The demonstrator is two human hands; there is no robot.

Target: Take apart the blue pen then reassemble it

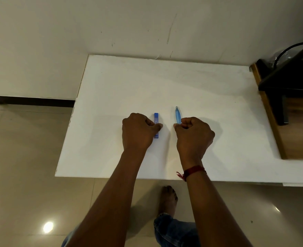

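On the white desk (129,82), the left hand (138,131) pinches a dark blue pen cap (156,117), while the right hand (193,134) pinches a light blue see-through pen barrel (177,115).

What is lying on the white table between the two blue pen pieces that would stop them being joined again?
Nothing visible. The dark blue cap at the left hand and the light blue translucent barrel at the right hand lie side by side, with only bare white table in the gap between them.

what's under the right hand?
The near end of the light blue pen barrel, pinched at the right hand's fingertips; its far end sticks out over the white table. Anything else under the fist is covered.
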